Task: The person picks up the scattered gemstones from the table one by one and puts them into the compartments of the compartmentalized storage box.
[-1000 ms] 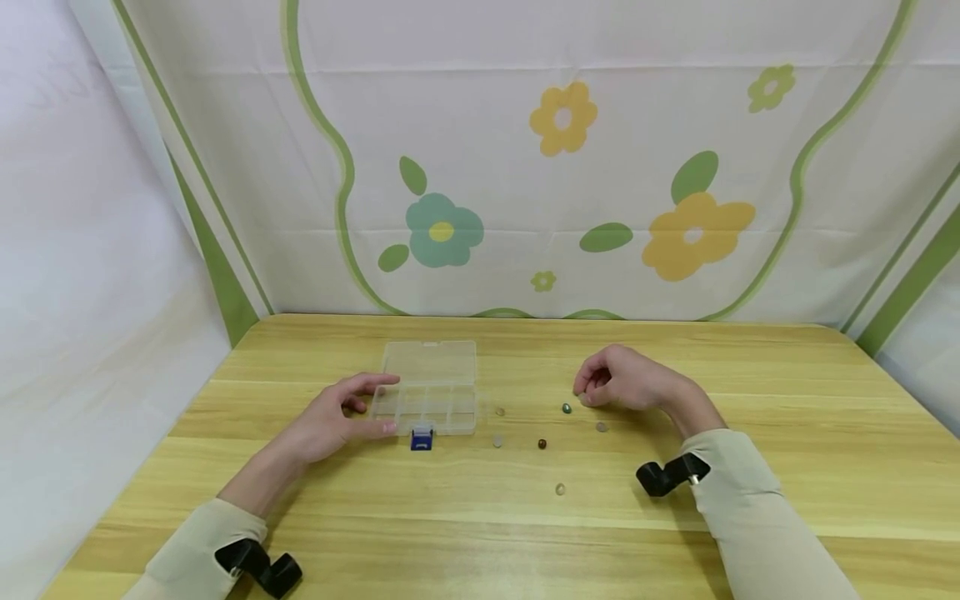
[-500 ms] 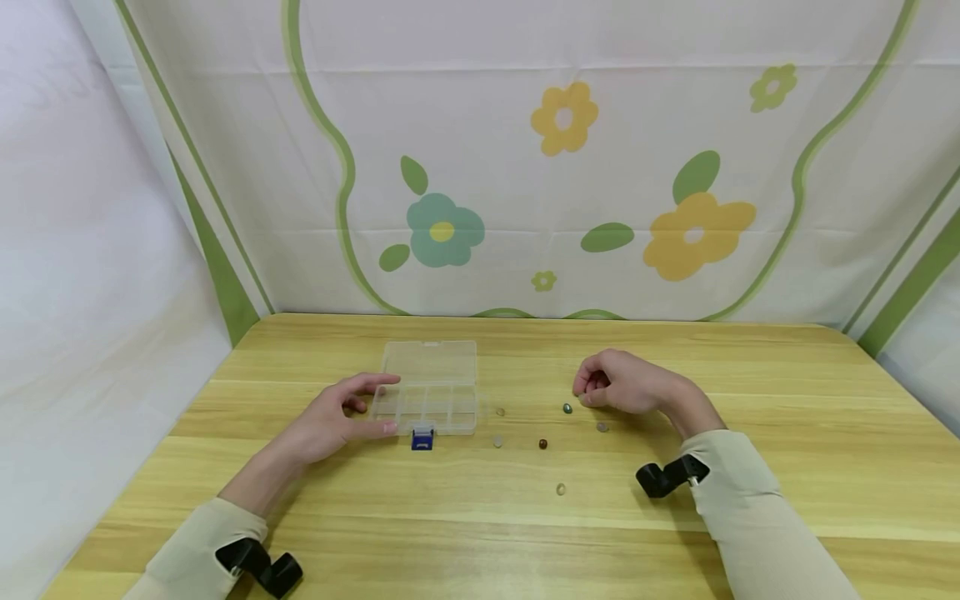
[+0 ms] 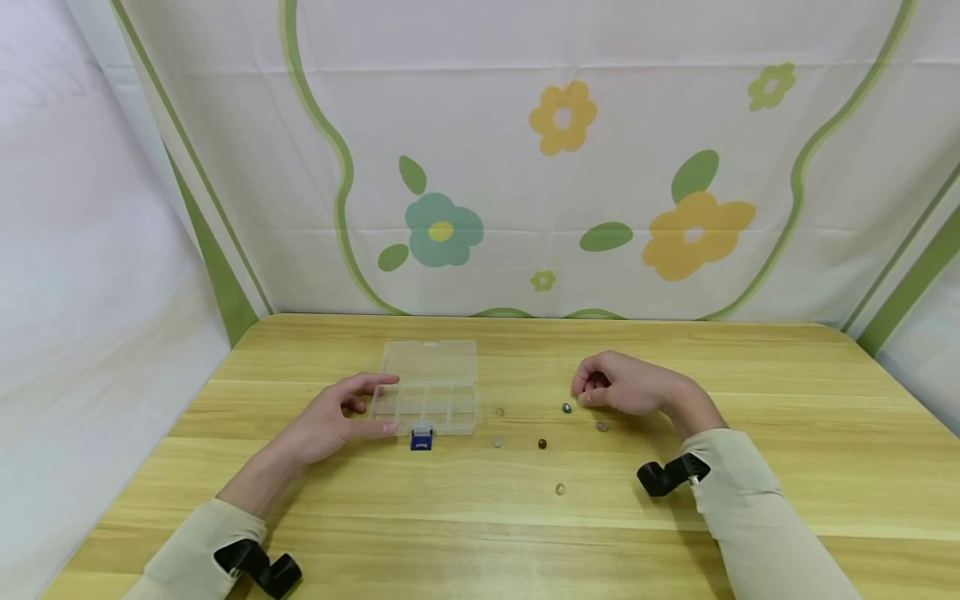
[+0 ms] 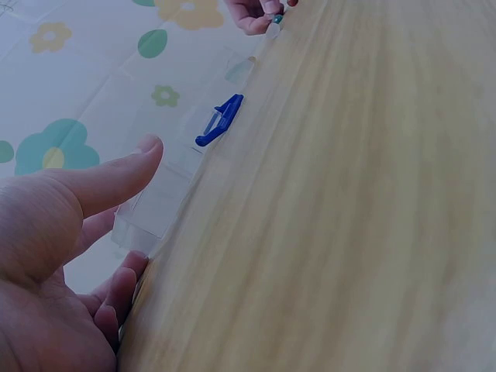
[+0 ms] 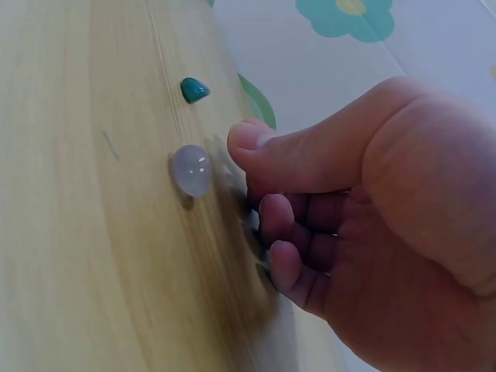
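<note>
A clear compartment box (image 3: 437,412) with a blue latch (image 3: 422,439) lies on the table, its lid (image 3: 430,362) folded back. At its left end my left hand (image 3: 337,417) rests, index finger stretched along the back and thumb straight near the front edge. My right hand (image 3: 618,382) is low over the table, thumb against the curled index finger; I cannot tell whether a small stone is between the tips. Just left of those tips lies a green stone (image 3: 567,408), and a pale lilac stone (image 3: 602,427) sits nearer me. The right wrist view shows both stones (image 5: 191,170) beside the thumb.
Several small stones lie between box and right hand: a brown-red one (image 3: 542,444), a whitish one (image 3: 497,442), a yellowish one (image 3: 500,412) and another pale yellow one (image 3: 560,489) nearer me. A flowered cloth (image 3: 517,183) hangs behind the table's back edge.
The right hand has sunk very slightly toward the table. The left hand, box and visible stones have stayed in place.
</note>
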Action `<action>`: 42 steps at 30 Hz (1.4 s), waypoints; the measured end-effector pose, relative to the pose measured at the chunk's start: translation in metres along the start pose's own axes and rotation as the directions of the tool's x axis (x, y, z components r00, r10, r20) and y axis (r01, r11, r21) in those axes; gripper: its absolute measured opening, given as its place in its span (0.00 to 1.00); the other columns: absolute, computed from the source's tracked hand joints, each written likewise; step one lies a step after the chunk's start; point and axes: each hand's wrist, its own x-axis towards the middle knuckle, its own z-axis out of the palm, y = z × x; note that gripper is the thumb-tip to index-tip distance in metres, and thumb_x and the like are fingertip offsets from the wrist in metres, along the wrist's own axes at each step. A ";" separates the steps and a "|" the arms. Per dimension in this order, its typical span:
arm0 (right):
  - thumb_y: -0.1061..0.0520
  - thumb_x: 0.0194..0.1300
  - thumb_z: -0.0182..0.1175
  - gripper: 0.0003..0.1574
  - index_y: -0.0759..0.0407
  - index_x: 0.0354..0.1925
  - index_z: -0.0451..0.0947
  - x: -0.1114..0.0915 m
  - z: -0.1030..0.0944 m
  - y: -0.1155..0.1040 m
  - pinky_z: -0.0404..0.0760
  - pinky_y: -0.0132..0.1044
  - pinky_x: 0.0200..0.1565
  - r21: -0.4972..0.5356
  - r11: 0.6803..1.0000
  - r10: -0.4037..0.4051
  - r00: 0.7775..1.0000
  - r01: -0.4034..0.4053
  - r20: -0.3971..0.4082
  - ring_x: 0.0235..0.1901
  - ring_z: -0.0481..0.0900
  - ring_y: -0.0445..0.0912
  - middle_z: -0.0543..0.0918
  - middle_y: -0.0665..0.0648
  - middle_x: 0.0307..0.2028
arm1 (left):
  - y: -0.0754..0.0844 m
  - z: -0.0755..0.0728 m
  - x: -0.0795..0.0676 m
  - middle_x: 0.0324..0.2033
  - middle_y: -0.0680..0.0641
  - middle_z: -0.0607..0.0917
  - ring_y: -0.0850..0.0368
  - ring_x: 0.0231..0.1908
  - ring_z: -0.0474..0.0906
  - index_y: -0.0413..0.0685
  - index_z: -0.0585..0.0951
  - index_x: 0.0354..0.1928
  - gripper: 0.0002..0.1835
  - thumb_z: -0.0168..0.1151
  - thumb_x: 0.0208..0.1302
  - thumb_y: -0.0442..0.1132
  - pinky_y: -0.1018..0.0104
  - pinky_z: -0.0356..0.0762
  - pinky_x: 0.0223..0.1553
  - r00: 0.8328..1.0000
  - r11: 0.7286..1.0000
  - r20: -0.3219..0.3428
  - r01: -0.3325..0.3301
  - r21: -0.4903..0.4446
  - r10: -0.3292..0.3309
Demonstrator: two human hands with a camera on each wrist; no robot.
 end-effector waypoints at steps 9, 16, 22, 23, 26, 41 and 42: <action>0.63 0.75 0.62 0.03 0.62 0.44 0.82 -0.003 -0.001 -0.003 0.76 0.36 0.47 0.001 1.000 0.007 1.000 -0.007 -0.011 0.40 0.75 0.47 0.82 0.55 0.39 | -0.001 0.000 0.001 0.67 0.41 0.75 0.47 0.54 0.66 0.59 0.75 0.75 0.38 0.78 0.64 0.49 0.56 0.66 0.51 1.000 1.000 0.002 -0.005 -0.003 0.005; 0.63 0.75 0.62 0.03 0.61 0.44 0.82 -0.002 -0.002 -0.004 0.77 0.39 0.49 -0.027 1.000 -0.001 1.000 0.000 -0.026 0.41 0.76 0.46 0.84 0.55 0.40 | 0.000 0.000 0.000 0.67 0.41 0.75 0.47 0.54 0.66 0.59 0.75 0.75 0.38 0.78 0.64 0.49 0.56 0.66 0.52 1.000 1.000 -0.001 -0.004 -0.001 0.004; 0.62 0.72 0.64 0.03 0.60 0.42 0.83 -0.003 -0.002 -0.001 0.79 0.35 0.46 -0.038 0.999 -0.008 0.999 0.006 -0.045 0.40 0.79 0.46 0.85 0.55 0.39 | 0.000 0.000 0.000 0.67 0.41 0.75 0.47 0.53 0.66 0.58 0.75 0.74 0.37 0.78 0.64 0.49 0.56 0.66 0.52 1.000 1.000 -0.003 -0.011 0.003 0.011; 0.62 0.72 0.64 0.03 0.60 0.42 0.83 -0.003 -0.002 0.000 0.80 0.35 0.45 -0.034 0.999 -0.005 0.999 0.004 -0.051 0.40 0.79 0.46 0.85 0.55 0.39 | 0.000 0.000 0.000 0.67 0.41 0.75 0.47 0.53 0.66 0.58 0.75 0.74 0.37 0.78 0.64 0.49 0.56 0.67 0.51 1.000 1.000 -0.003 -0.012 0.004 0.012; 0.62 0.70 0.66 0.02 0.59 0.41 0.84 -0.003 -0.003 0.002 0.80 0.34 0.44 -0.013 1.000 0.000 0.997 -0.001 -0.072 0.39 0.79 0.46 0.86 0.54 0.38 | 0.000 0.000 0.000 0.67 0.41 0.75 0.47 0.53 0.66 0.58 0.76 0.74 0.37 0.78 0.64 0.49 0.56 0.67 0.51 1.000 1.000 -0.005 -0.013 0.005 0.013; 0.61 0.71 0.67 0.07 0.58 0.46 0.88 0.004 0.001 -0.002 0.80 0.32 0.43 0.026 0.997 -0.067 0.977 0.074 -0.204 0.39 0.80 0.46 0.89 0.54 0.41 | -0.002 0.000 0.001 0.67 0.41 0.75 0.47 0.53 0.66 0.58 0.76 0.74 0.37 0.78 0.64 0.49 0.56 0.67 0.51 1.000 1.000 -0.006 -0.016 0.002 0.016; 0.61 0.71 0.67 0.08 0.59 0.47 0.88 0.005 0.002 -0.004 0.81 0.32 0.43 0.028 0.996 -0.073 0.974 0.080 -0.214 0.40 0.81 0.46 0.90 0.55 0.42 | -0.002 0.000 0.001 0.67 0.41 0.75 0.47 0.53 0.66 0.58 0.76 0.74 0.37 0.78 0.64 0.48 0.56 0.67 0.51 1.000 1.000 -0.006 -0.018 0.002 0.018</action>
